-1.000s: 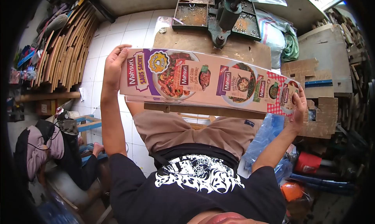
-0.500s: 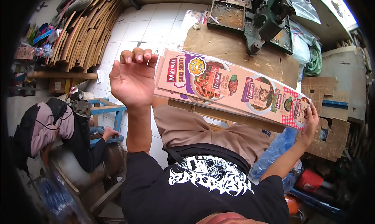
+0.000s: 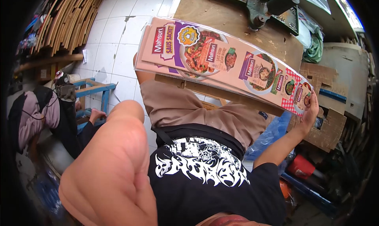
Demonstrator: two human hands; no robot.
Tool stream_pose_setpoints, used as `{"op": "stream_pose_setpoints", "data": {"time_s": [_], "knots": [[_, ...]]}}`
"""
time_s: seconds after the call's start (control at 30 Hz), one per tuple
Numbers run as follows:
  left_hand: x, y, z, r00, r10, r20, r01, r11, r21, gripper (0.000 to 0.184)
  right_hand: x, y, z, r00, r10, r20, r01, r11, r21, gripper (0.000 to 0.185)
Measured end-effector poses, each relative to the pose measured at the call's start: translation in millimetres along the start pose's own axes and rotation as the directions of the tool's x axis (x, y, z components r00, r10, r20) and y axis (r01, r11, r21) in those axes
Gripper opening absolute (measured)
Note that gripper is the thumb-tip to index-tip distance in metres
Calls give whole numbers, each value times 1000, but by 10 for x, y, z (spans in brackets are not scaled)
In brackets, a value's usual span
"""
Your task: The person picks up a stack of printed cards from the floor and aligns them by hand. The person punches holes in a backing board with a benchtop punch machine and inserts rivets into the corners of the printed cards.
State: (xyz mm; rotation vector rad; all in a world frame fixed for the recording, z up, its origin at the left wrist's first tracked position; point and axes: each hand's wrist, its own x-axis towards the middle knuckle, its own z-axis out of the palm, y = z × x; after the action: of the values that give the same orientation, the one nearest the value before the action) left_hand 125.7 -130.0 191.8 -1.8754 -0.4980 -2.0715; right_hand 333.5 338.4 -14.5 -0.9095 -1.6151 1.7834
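Long printed pink "Mahsuri" sheets [image 3: 237, 74] lie stacked and slightly offset, slanting across above my lap. My right hand [image 3: 310, 107] grips their right end, with its fingers around the edge. Beneath the sheets shows the edge of a brown board [image 3: 221, 94]. The left end of the stack has no hand on it. My left arm is bent and very large in the foreground at the lower left; its hand is not visible.
A wooden tabletop [image 3: 213, 15] bears a dark metal press [image 3: 258, 19] with trays of small parts. Wooden strips [image 3: 69, 21] stand at the upper left. A blue frame [image 3: 104, 99] and another person's foot [image 3: 96, 114] are at left. Cut boards [image 3: 319, 135] and a red object [image 3: 302, 167] lie at right.
My left hand has let go of the sheets' left end and moved back out of view, with the arm folded close to the camera. My right hand still holds the right end. The view has shifted.
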Motion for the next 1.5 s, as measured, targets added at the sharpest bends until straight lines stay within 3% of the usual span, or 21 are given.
{"op": "stream_pose_setpoints", "data": {"time_s": [0.03,0.17,0.6,0.67,0.73,0.8,0.83,0.9,0.93,1.0,1.03,1.07,1.13,1.17,1.23,1.4,1.5], "knots": [[38,27,21,999,-53,-6,53,998,-45,22,10,27,-29,1000,-7,-5,7,1000,3,38],[34,-306,19,998,23,-63,-38,967,-253,21,-12,7,21,1000,-17,-5,17,1000,23,37],[-76,-263,-49,992,120,47,-106,967,-233,17,-8,22,23,998,-55,-1,55,998,4,38],[-108,-202,-112,987,137,84,-120,976,-182,18,-20,8,47,999,-53,-6,53,999,11,37],[-258,-80,-276,992,-97,77,88,990,114,40,-35,34,15,998,-52,-29,53,998,18,36],[-486,-114,-413,967,-247,-63,253,897,364,49,18,88,-57,995,-95,-16,95,995,28,34],[-585,-58,-510,882,-422,-207,470,772,428,48,10,79,-51,996,-85,-42,84,996,-12,33],[-960,-136,-833,728,-497,-472,682,464,565,37,28,135,-30,989,-121,-83,118,992,-39,33],[-1110,-132,-972,576,-567,-589,758,102,644,34,42,152,-40,984,-147,-99,140,987,-78,33],[-1446,-163,-1279,343,-631,-696,722,-297,625,59,44,168,-61,981,-160,-113,148,983,-111,34],[-1673,-135,-1470,213,-641,-738,721,-406,561,72,25,137,-38,990,-108,-94,90,979,-181,35],[-1902,-111,-1642,168,-637,-752,744,-419,521,70,36,110,-27,995,-58,-78,36,968,-249,37],[-1776,-132,-1621,-212,-744,-634,909,-389,152,64,23,50,6,998,-34,-44,19,954,-298,38],[-1754,-148,-1611,-207,-750,-628,910,-383,159,64,5,10,24,999,49,0,-47,955,-293,39],[-1725,-152,-1602,-320,-739,-593,900,-432,54,59,-40,-73,154,988,143,64,-115,941,-319,39],[-1692,-194,-1609,-319,-777,-542,925,-381,1,58,26,-89,130,964,242,109,-201,933,-297,36],[-1682,-197,-1608,-312,-805,-505,940,-337,-44,58,-68,-174,236,957,266,117,-251,959,-130,35]]}}
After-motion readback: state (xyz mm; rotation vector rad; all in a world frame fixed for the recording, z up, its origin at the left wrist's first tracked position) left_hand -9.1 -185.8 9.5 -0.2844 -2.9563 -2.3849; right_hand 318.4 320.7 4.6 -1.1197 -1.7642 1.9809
